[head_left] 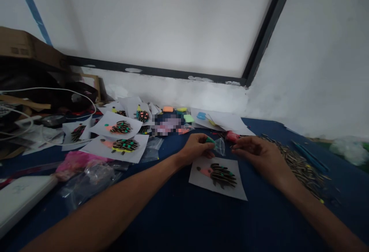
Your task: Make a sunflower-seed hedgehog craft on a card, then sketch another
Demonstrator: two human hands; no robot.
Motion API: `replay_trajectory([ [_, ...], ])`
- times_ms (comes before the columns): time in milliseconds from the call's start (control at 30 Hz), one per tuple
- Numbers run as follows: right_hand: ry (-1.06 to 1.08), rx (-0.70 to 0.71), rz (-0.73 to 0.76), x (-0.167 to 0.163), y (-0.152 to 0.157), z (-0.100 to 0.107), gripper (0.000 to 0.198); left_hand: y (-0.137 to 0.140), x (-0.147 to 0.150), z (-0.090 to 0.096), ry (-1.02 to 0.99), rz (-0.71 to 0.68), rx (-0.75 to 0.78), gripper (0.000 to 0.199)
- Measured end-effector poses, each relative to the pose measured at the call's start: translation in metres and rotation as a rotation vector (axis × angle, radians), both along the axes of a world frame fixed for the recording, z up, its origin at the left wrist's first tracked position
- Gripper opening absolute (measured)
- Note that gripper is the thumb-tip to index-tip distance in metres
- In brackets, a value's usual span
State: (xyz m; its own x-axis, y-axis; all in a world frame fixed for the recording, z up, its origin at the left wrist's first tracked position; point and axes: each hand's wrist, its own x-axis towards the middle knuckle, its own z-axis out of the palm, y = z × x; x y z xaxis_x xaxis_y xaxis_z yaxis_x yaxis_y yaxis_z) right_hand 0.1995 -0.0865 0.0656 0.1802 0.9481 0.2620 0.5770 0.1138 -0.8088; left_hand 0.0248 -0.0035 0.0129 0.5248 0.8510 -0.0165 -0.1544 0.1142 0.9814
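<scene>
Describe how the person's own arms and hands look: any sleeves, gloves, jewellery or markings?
Both forearms are bare up to the picture's edge, with no sleeves in view. The left hand and right hand wear no gloves; no rings, watch, bracelet or markings can be made out.

Home craft corner: blue-covered table (184, 221) against bare white wall, strewn with white paper hedgehog collages (115, 144), dark seed heap (300, 165) alongside.

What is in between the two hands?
In the head view, a small clear plastic bag lies between the left hand and the right hand, just above the paper with the hedgehog craft.
</scene>
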Motion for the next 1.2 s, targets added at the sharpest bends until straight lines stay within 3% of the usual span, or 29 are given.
replay_trajectory([
  [167,-0.205,0.013,-0.024,0.000,-0.003,0.000,0.015,-0.001,-0.001,0.001,-0.013,0.007,0.009,0.008],
  [400,-0.514,0.014,0.048,0.004,-0.003,-0.005,0.028,-0.001,-0.002,0.001,-0.006,0.005,0.016,0.007],
  [700,-0.430,-0.067,0.177,0.016,0.003,-0.014,0.012,-0.003,-0.001,0.001,0.000,0.017,0.018,0.008],
  [833,-0.535,-0.041,0.157,0.015,0.001,-0.013,0.010,-0.002,-0.001,-0.001,-0.002,0.019,0.028,0.008],
  [1067,-0.614,0.004,0.109,0.010,0.000,-0.011,0.032,-0.001,-0.001,-0.003,-0.007,0.010,0.031,0.010],
  [1200,-0.550,-0.018,0.147,0.013,0.001,-0.013,0.021,-0.001,0.000,-0.001,-0.003,0.018,0.021,0.010],
])
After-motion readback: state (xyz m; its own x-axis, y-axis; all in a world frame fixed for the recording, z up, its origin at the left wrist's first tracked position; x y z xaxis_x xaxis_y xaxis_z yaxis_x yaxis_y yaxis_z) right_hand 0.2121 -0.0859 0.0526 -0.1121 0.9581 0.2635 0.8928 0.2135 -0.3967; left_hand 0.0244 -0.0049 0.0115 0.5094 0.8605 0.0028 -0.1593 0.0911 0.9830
